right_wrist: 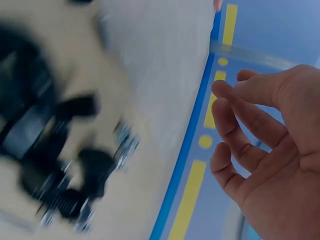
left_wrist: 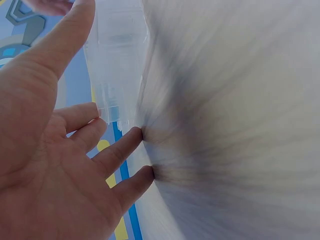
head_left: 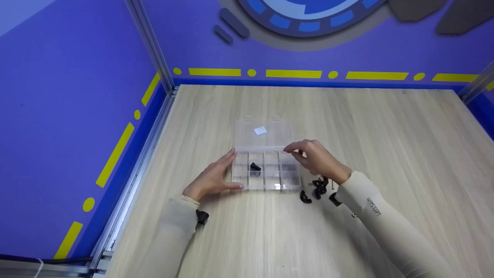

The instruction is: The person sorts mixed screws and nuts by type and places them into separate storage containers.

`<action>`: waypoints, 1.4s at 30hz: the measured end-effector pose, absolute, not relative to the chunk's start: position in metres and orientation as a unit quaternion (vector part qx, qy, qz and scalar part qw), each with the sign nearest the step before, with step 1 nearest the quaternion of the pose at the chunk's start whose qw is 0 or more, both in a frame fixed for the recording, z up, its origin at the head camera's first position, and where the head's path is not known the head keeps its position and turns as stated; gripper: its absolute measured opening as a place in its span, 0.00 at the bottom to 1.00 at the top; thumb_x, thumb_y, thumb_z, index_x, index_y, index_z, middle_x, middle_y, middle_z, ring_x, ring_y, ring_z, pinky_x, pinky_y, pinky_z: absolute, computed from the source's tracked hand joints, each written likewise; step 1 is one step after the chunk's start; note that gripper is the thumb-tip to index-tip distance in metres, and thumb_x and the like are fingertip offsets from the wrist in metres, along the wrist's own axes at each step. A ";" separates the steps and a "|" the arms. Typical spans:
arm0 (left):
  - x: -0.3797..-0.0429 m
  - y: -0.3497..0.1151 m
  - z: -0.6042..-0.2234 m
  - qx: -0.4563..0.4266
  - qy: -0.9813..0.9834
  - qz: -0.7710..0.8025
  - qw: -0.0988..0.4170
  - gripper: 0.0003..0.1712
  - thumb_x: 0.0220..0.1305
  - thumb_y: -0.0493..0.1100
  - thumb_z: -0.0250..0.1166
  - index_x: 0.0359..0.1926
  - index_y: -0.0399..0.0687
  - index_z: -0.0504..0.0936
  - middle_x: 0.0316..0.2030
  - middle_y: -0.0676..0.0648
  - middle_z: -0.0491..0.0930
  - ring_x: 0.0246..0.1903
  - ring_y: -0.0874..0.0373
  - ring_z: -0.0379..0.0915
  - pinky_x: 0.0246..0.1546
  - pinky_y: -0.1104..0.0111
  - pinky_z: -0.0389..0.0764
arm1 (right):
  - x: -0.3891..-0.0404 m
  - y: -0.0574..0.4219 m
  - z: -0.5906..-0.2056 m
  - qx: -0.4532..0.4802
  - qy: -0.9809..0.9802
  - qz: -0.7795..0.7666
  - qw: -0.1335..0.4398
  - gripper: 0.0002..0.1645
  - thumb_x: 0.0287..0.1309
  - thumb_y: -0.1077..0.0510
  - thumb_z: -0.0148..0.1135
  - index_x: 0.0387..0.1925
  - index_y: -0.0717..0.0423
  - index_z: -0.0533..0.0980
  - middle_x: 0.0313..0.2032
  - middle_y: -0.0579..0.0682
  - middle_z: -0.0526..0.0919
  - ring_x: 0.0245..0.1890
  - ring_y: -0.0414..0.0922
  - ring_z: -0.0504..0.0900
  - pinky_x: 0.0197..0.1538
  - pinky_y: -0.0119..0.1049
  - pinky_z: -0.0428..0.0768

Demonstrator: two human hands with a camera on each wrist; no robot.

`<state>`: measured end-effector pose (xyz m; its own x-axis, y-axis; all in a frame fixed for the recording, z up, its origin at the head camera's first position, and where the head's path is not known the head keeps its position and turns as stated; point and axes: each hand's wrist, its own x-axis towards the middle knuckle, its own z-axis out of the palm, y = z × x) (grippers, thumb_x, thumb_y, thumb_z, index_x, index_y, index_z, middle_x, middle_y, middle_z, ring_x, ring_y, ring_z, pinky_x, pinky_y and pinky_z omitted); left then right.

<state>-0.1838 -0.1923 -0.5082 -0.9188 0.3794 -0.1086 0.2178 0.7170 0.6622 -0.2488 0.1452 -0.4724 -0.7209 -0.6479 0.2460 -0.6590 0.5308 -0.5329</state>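
A clear plastic compartment box [head_left: 272, 181] lies on the table with its lid [head_left: 247, 135] folded back behind it. One small black fitting [head_left: 254, 167] sits in a compartment of the second column from the left. My left hand [head_left: 212, 177] rests against the box's left side, fingers extended and thumb at the front corner; in the left wrist view two fingertips touch the table. Over the box's back right corner hovers my right hand [head_left: 318, 158], its fingers loosely bent. In the right wrist view the thumb and index fingertips overlap, and nothing shows between them.
Several black fittings [head_left: 319, 189] with shiny metal parts lie right of the box, partly under my right forearm. A small metal piece [head_left: 354, 215] lies nearer me. A white label [head_left: 260, 130] is on the lid. Blue panels [head_left: 216, 54] border the table.
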 end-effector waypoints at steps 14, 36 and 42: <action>-0.183 -0.192 -0.507 0.169 0.920 0.335 0.116 0.64 0.55 0.57 0.80 0.82 0.45 0.52 0.82 0.48 0.45 0.79 0.50 0.45 0.78 0.56 0.53 | -0.250 0.208 -0.493 0.321 -0.903 0.286 0.017 0.14 0.60 0.75 0.64 0.45 0.64 0.86 0.43 0.56 0.90 0.40 0.52 0.87 0.47 0.53 0.84; -0.184 -0.190 -0.508 0.149 0.923 0.331 0.124 0.64 0.53 0.59 0.80 0.82 0.48 0.52 0.82 0.51 0.45 0.79 0.52 0.44 0.79 0.57 0.51 | -0.240 0.248 -0.516 0.287 -0.915 0.283 0.014 0.15 0.56 0.76 0.66 0.44 0.63 0.87 0.40 0.56 0.89 0.39 0.52 0.87 0.45 0.48 0.87; -0.183 -0.191 -0.506 0.161 0.921 0.335 0.113 0.63 0.54 0.57 0.80 0.81 0.45 0.53 0.82 0.49 0.46 0.79 0.50 0.45 0.78 0.55 0.52 | -0.238 0.255 -0.518 0.288 -0.917 0.272 0.036 0.16 0.55 0.77 0.66 0.40 0.60 0.88 0.37 0.53 0.88 0.36 0.49 0.86 0.40 0.45 0.87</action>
<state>-0.1826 -0.1913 -0.5065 -0.9225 0.3729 -0.1000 0.2217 0.7238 0.6534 -0.2379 0.2548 -0.5175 -0.8310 -0.5094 0.2236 -0.5490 0.6860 -0.4775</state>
